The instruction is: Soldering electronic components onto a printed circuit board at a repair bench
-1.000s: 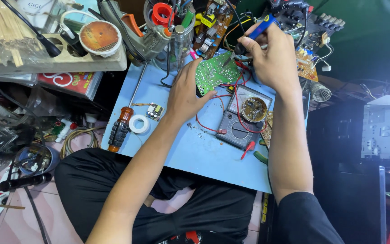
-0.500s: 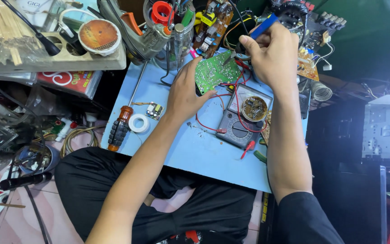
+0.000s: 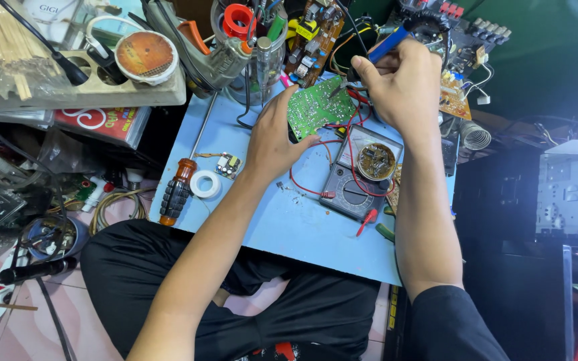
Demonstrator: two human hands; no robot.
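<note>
Little has shifted since earlier: my right hand point(image 3: 403, 83) still pinches the blue-handled soldering iron point(image 3: 386, 45), upper centre. My left hand point(image 3: 272, 137) grips the thin, rigid green circuit board point(image 3: 316, 107) by its edge; light, probably fragile.

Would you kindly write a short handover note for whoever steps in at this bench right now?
Left hand: steadies the green circuit board, tilted up on the blue board.
Right hand: grip on a blue-handled tool, tip on the circuit board.
Multimeter lies beside the right forearm, red leads trailing.
Screwdriver and white tape roll lie left, untouched.
Done or left: cannot tell.
</note>
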